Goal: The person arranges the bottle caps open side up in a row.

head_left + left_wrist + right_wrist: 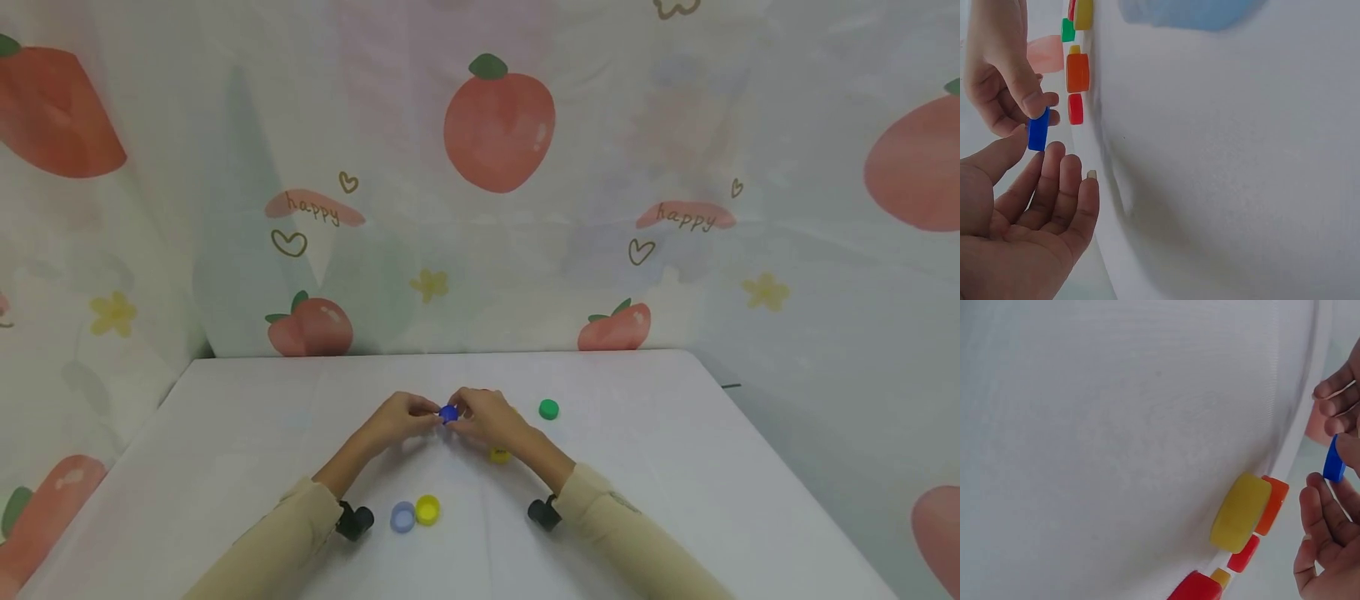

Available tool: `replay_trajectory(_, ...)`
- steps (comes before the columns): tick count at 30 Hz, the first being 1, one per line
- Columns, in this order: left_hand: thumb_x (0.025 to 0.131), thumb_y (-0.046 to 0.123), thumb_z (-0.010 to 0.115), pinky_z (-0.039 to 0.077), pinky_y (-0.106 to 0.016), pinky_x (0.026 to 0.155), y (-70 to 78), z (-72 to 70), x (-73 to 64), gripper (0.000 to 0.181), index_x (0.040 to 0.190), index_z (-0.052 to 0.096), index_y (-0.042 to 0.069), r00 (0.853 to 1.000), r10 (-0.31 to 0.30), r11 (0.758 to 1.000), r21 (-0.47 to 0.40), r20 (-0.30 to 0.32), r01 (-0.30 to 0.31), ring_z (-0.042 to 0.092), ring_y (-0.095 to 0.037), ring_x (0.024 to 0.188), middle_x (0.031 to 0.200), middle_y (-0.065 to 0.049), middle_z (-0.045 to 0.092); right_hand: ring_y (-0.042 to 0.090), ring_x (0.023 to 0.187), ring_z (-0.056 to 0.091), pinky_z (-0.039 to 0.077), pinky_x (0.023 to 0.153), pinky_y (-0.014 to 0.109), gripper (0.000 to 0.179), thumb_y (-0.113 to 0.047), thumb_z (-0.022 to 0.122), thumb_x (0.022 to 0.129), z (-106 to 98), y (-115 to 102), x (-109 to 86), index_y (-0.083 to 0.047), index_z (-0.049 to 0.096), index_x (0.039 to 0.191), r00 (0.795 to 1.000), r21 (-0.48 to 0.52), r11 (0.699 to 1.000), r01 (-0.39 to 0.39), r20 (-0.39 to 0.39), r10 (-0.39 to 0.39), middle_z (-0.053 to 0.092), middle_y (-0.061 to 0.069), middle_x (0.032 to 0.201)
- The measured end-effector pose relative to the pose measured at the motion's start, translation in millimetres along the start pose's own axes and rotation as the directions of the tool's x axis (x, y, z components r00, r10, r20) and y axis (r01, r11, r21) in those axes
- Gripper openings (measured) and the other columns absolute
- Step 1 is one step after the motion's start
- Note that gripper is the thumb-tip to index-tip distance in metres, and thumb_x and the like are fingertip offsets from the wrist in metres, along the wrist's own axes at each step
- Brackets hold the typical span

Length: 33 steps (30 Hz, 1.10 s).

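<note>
Over the middle of the white table, both hands meet at a small dark blue bottle cap (448,413). Thumb and fingertips of the left hand (401,418) pinch it from the left, while the right hand (489,418) grips its other side. Seen from the left wrist, the blue cap (1038,131) stands on edge between the fingertips of the two hands. The left hand's other fingers are spread and slightly bent. In the right wrist view the blue cap (1334,461) is at the right edge, with the right hand (1332,562) below it.
A green cap (549,409) lies right of the hands. One yellow cap (500,456) is partly under the right forearm. Nearer the front, a light blue cap (402,517) sits beside another yellow cap (427,510). Orange (1077,72) and red (1075,109) caps show beyond the hands.
</note>
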<state>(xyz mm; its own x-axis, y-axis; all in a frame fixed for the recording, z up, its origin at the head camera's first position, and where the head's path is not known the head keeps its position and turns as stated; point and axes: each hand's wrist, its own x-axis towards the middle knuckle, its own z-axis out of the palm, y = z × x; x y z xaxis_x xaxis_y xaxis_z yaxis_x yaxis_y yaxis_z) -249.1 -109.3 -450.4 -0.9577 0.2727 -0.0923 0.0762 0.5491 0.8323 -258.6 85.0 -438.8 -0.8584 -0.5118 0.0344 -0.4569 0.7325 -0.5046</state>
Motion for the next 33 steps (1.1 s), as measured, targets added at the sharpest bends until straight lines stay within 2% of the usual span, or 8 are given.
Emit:
replay_trajectory(6, 0.087, 0.026, 0.069, 0.052, -0.032, 0.076, 5.7, 1.9, -7.4, 0.030, 0.107, 0.069, 0.004, 1.000, 0.013, 0.998, -0.060, 0.005, -0.012, 0.061, -0.015, 0.080, 0.091, -0.002, 0.067, 0.009, 0.082, 0.058, 0.049, 0.070, 0.019, 0.031, -0.021, 0.072, 0.085, -5, -4, -9.5, -0.009, 0.060, 0.110, 0.996, 0.041, 0.995, 0.087, -0.006, -0.087, 0.063, -0.003, 0.092)
replay_trajectory(9, 0.086, 0.028, 0.069, 0.052, -0.030, 0.074, 8.6, 3.0, -11.6, 0.032, 0.107, 0.068, 0.003, 1.000, 0.021, 0.997, -0.078, 0.003, -0.020, 0.061, -0.015, 0.077, 0.088, -0.001, 0.067, 0.010, 0.082, 0.059, 0.048, 0.070, 0.018, 0.033, -0.021, 0.072, 0.084, -6, -8, -12.7, -0.008, 0.059, 0.111, 0.994, 0.062, 0.993, 0.105, -0.001, -0.105, 0.062, -0.003, 0.092)
replay_trajectory(14, 0.087, 0.027, 0.069, 0.052, -0.030, 0.071, 12.5, 2.9, -18.3, 0.030, 0.106, 0.067, 0.004, 1.000, 0.024, 0.996, -0.089, 0.000, -0.024, 0.060, -0.017, 0.073, 0.083, -0.003, 0.067, 0.010, 0.081, 0.058, 0.049, 0.070, 0.017, 0.033, -0.018, 0.072, 0.085, -6, -13, -18.4, -0.008, 0.058, 0.112, 0.995, 0.122, 0.987, 0.101, -0.008, -0.101, 0.061, -0.003, 0.089)
replay_trajectory(20, 0.087, 0.023, 0.069, 0.053, -0.032, 0.073, 17.9, 1.0, -29.5, 0.028, 0.106, 0.064, 0.004, 1.000, 0.014, 0.988, -0.152, 0.023, -0.010, 0.064, -0.023, 0.077, 0.086, -0.008, 0.068, 0.009, 0.080, 0.058, 0.050, 0.071, 0.019, 0.032, -0.019, 0.071, 0.086, -5, -12, -29.2, -0.007, 0.061, 0.114, 0.996, 0.213, 0.973, 0.087, -0.025, -0.084, 0.061, -0.006, 0.086)
replay_trajectory(28, 0.088, 0.023, 0.068, 0.054, -0.033, 0.073, 23.9, 1.4, -43.7, 0.027, 0.106, 0.061, 0.003, 0.995, 0.076, 0.974, -0.219, 0.057, -0.062, 0.065, -0.030, 0.079, 0.090, -0.015, 0.068, 0.013, 0.080, 0.062, 0.053, 0.070, 0.025, 0.029, -0.020, 0.067, 0.089, -7, -11, -42.0, -0.005, 0.060, 0.112, 0.998, 0.405, 0.913, 0.052, 0.013, -0.063, 0.064, -0.001, 0.091)
replay_trajectory(33, 0.087, 0.026, 0.069, 0.054, -0.034, 0.072, 25.1, 5.1, -50.8, 0.026, 0.102, 0.063, 0.005, 0.990, 0.119, 0.968, -0.232, 0.079, -0.098, 0.065, -0.031, 0.079, 0.091, -0.016, 0.068, 0.013, 0.078, 0.062, 0.053, 0.071, 0.025, 0.022, -0.019, 0.068, 0.089, -7, -9, -51.3, -0.009, 0.060, 0.106, 0.998, 0.419, 0.906, 0.064, -0.003, -0.068, 0.063, -0.003, 0.089)
